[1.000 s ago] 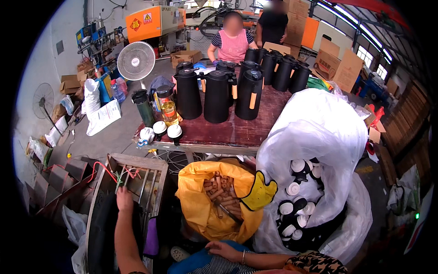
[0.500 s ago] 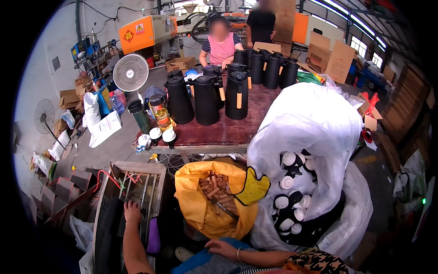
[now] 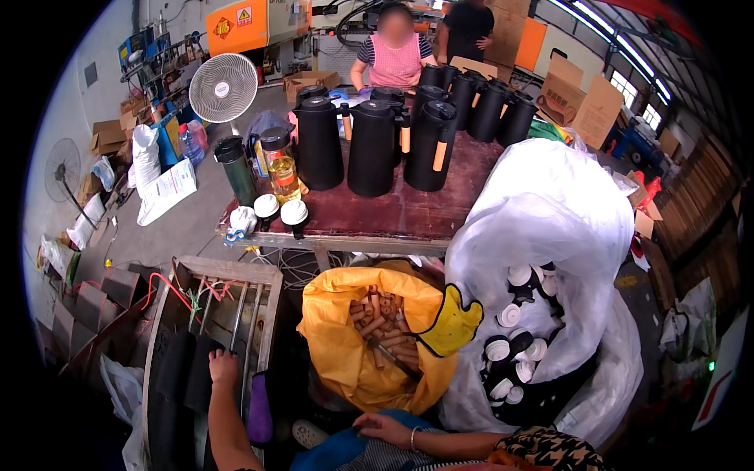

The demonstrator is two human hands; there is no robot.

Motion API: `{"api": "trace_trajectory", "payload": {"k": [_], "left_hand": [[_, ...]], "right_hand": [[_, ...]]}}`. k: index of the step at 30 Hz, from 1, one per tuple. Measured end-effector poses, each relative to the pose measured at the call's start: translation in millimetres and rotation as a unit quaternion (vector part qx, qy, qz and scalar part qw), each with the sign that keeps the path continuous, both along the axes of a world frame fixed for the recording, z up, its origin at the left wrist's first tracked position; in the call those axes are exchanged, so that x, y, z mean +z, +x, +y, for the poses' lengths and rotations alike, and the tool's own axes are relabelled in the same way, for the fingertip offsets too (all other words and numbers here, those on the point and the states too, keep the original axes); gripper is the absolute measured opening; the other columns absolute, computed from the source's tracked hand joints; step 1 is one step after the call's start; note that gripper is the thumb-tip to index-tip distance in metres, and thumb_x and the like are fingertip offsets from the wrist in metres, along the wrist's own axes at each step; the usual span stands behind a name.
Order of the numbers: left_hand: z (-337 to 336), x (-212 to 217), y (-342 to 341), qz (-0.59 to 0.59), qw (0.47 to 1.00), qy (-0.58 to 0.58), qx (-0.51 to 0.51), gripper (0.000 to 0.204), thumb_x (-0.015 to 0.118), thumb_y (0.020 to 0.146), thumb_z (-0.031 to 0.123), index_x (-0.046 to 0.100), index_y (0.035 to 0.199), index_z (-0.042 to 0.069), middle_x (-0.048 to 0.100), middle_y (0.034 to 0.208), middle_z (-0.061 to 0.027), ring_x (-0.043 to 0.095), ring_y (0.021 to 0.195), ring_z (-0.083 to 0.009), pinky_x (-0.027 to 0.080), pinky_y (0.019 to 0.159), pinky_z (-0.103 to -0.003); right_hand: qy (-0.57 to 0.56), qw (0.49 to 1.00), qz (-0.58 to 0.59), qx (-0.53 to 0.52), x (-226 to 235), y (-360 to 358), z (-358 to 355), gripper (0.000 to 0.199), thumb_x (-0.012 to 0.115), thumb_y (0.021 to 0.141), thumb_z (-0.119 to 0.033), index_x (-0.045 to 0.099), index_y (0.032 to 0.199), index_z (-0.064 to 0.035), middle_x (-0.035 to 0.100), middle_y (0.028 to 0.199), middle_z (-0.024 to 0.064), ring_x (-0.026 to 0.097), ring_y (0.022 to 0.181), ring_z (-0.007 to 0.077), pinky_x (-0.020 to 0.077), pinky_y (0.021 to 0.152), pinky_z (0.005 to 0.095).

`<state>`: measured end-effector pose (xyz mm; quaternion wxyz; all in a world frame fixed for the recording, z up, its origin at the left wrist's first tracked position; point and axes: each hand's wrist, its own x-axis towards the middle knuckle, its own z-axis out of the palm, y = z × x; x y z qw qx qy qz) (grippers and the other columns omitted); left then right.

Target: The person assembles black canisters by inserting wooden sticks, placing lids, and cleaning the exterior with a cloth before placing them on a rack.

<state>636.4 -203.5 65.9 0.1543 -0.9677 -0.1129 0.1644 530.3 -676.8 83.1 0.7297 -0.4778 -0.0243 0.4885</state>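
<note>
My left hand [image 3: 223, 367] reaches into a long wooden frame [image 3: 271, 302] at the lower left. Its fingers bend down close together against a black cylinder [image 3: 203, 375], one side of which they seem to grip; the fingertips are hidden. A second black cylinder [image 3: 176, 365] lies alongside it to the left. Metal rods [image 3: 239, 318] run lengthwise through the frame. My right hand [image 3: 383, 429] rests over my lap with loosely stretched fingers, holding nothing. Just beyond it stands a yellow sack [image 3: 326, 345] of brown, wood-coloured handle pieces [image 3: 381, 318].
A yellow-and-black glove [image 3: 452, 326] hangs on the sack's rim. To the right, a large clear plastic bag [image 3: 542, 196] holds black-and-white lids [image 3: 509, 315]. Several black jugs [image 3: 372, 149] stand on the red table [image 3: 361, 224]. Across it sits a person [image 3: 397, 59] in pink.
The whole view has shifted slightly. My left hand's fingers were spread and are now bent together at the black cylinder, which shows more distinctly. My right hand stays on my lap.
</note>
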Motion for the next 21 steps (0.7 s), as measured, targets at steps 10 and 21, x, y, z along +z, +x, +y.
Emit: {"api": "trace_trajectory", "payload": {"k": [10,21], "left_hand": [[21,24,-4,-0.103,0.992,-0.028,0.069,0.035,0.056,0.086,0.015,0.059,0.121,0.015,0.04,0.144,-0.0031,0.048,0.116,-0.0271,0.046,0.089,-0.041],[30,26,20,-0.081,0.995,0.05,-0.026,0.029,0.055,0.086,0.02,0.065,0.112,0.016,0.056,0.125,-0.0046,0.048,0.119,-0.0272,0.034,0.101,-0.046]], "right_hand": [[0.01,1.0,-0.002,-0.013,3,-2,0,0.027,0.056,0.097,-0.011,0.054,0.123,-0.0059,0.058,0.116,0.0049,0.057,0.108,0.0141,0.0463,0.096,0.029],[-0.029,0.999,0.012,-0.006,10,1,1,0.026,0.057,0.096,-0.012,0.055,0.122,-0.0065,0.06,0.112,0.0043,0.058,0.106,0.0136,0.0462,0.095,0.0281]]}}
